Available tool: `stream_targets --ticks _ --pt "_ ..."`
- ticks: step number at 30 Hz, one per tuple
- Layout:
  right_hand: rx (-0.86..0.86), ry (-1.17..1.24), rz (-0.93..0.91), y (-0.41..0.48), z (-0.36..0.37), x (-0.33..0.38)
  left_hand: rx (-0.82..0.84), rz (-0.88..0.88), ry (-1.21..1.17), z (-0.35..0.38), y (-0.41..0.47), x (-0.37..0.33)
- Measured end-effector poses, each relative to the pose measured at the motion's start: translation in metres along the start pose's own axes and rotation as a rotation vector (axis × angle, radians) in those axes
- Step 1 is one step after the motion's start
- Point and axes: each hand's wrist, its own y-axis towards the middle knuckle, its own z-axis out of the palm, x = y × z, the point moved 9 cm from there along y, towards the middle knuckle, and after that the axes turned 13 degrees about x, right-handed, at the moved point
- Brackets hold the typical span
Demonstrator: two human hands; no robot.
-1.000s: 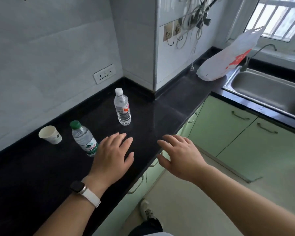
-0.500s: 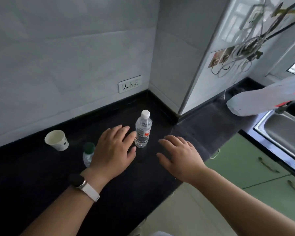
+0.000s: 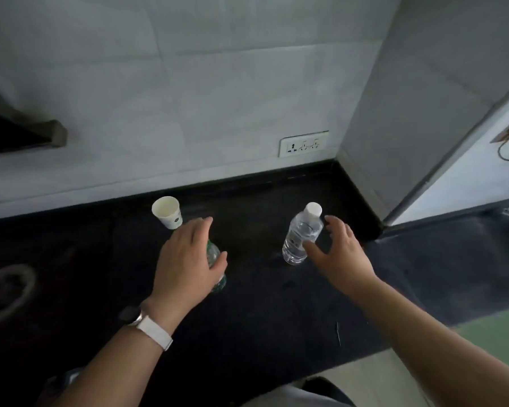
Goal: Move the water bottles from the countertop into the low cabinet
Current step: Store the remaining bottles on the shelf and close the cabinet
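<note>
Two water bottles stand on the black countertop [image 3: 262, 312]. The clear bottle with a white cap [image 3: 299, 236] is upright at centre right. My right hand [image 3: 338, 254] is spread beside it, thumb in front of its body and fingers behind its shoulder, not closed around it. The bottle with the green label [image 3: 215, 255] is mostly hidden under my left hand [image 3: 185, 259], which hovers over it with straight fingers and the thumb on its right side. A watch with a white strap is on my left wrist.
A white paper cup [image 3: 166, 211] stands just behind my left hand, near the tiled wall. A wall socket [image 3: 303, 143] sits above the counter's back corner. A pale green cabinet front [image 3: 497, 333] shows at the lower right. A grey ring [image 3: 9, 289] marks the counter at far left.
My view has turned left and closer to the counter. Both hands moved forward: the left now covers the green-label bottle, the right has reached the white-capped bottle.
</note>
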Motion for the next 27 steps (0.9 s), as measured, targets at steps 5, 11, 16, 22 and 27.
stream_targets --ticks 5,11,16,22,27 --pt "0.102 0.13 -0.009 0.043 0.009 -0.011 0.025 -0.305 -0.423 0.019 -0.008 0.031" --pt "0.199 0.247 -0.042 0.072 0.024 -0.015 0.003 -0.518 -0.675 0.048 -0.017 0.046" --pt "0.264 0.328 -0.065 0.075 0.032 -0.019 -0.047 -0.555 -0.716 0.062 -0.02 0.045" --pt "0.302 0.354 -0.039 0.073 0.039 -0.033 -0.077 -0.596 -0.877 0.081 -0.022 0.056" --pt "0.308 0.347 -0.008 0.076 0.048 -0.046 -0.039 -0.646 -0.958 0.107 -0.03 0.068"
